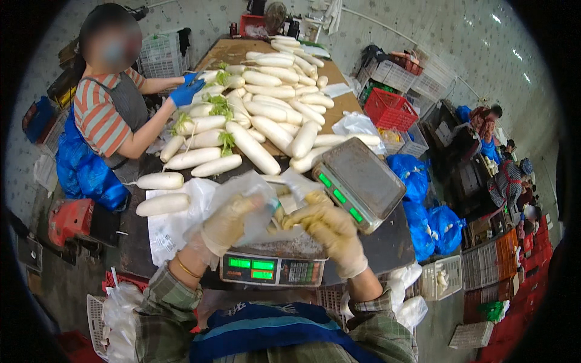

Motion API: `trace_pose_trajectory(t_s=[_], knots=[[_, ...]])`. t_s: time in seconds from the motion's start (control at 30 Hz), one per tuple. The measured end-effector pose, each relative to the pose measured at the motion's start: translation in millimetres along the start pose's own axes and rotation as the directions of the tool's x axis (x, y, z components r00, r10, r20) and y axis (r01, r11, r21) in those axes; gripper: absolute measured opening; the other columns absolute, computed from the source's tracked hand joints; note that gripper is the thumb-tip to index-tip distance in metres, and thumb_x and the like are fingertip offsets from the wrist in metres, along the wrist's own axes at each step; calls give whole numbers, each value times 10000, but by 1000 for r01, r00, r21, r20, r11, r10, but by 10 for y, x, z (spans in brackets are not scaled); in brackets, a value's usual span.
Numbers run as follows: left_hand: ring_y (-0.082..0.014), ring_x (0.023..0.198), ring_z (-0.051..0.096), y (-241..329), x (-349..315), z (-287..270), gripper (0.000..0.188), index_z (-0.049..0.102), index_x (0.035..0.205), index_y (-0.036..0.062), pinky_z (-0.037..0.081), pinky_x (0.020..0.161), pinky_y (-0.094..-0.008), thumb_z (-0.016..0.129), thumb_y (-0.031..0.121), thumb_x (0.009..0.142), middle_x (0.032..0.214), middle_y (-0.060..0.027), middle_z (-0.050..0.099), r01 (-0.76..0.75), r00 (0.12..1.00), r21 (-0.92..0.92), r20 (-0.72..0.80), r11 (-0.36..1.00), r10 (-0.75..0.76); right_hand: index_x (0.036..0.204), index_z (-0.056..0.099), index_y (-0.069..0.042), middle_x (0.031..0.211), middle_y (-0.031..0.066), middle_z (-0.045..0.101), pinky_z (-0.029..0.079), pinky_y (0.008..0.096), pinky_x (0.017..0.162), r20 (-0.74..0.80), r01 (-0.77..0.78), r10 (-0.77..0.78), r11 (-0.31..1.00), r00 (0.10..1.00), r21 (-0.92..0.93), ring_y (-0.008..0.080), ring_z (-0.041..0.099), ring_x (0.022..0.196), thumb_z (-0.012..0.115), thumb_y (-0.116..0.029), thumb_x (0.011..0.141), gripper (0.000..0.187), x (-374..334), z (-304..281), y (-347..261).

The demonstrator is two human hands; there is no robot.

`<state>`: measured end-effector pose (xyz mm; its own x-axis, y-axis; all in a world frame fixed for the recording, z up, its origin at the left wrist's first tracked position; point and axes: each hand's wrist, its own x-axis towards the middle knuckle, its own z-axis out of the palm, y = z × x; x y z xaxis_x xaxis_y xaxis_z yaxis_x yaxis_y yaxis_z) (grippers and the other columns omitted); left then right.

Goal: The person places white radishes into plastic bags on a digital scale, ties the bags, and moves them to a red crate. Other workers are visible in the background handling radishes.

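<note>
My left hand (230, 225), in a pale translucent glove, grips one side of a clear plastic bag (257, 196). My right hand (330, 233), in a similar yellowish glove, has its fingers curled at the bag's other side. Both hands are above a digital scale (272, 270) with lit green digits, its plate partly hidden by the bag. What the bag contains, if anything, I cannot make out. Beyond lies a big heap of white radishes (266, 109), some with green tops. One loose radish (163, 204) lies left of my left hand, partly on a flat white plastic bag (162, 237).
A second scale (363, 178) stands right of the bag. Across the table at left, a co-worker's blue-gloved hands (186, 91) touch the radishes. Blue bags (417, 206) and a red crate (390, 109) are to the right. A white basket (442, 277) stands below the table's right side.
</note>
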<state>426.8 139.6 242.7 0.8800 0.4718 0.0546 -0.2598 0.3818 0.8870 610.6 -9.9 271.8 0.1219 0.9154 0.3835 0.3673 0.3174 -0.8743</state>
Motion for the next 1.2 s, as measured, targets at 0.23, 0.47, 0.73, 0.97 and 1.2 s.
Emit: trace_pose_trajectory(t_s=[0.23,0.47,0.73,0.97,1.2], knots=[[-242,871,687,-349,121,-207,500,600,1276,1,564,782,-351,541,414,1001,1109,-162,701,188,981,-361,26,913,-192,1006,718,-43,969,91,724,498,428,924,29,208,-206,976,978,-66,300,653,936,529,-240,1055,277,106,-140,61],[-212,793,698,-89,56,-91,543,579,1334,31,558,676,-290,465,475,1041,963,-153,746,283,856,194,392,939,-338,946,693,-29,744,168,625,474,448,645,-35,-169,167,983,985,-68,328,617,696,507,-430,1051,454,-129,139,491],[-212,958,701,-174,-60,23,758,529,1400,-44,574,807,-312,421,613,1037,1121,-152,674,268,748,387,494,882,-444,1233,639,-15,874,54,691,465,240,586,513,-574,333,693,791,436,99,616,690,631,-410,995,461,50,216,696],[-321,1008,679,-397,132,-1090,773,540,1293,-95,549,948,-421,406,621,1035,1091,-231,675,469,879,-46,-72,882,-471,1151,706,-75,998,69,746,556,308,718,421,-108,349,861,838,-497,213,704,853,696,-160,939,229,8,229,1010],[-301,802,719,-290,-118,-854,351,684,1146,49,550,741,-431,572,331,970,798,-138,698,272,962,530,-145,803,-231,1231,654,-169,1082,73,707,582,409,744,463,164,236,724,854,-670,326,703,861,684,-258,884,359,-215,-167,982]])
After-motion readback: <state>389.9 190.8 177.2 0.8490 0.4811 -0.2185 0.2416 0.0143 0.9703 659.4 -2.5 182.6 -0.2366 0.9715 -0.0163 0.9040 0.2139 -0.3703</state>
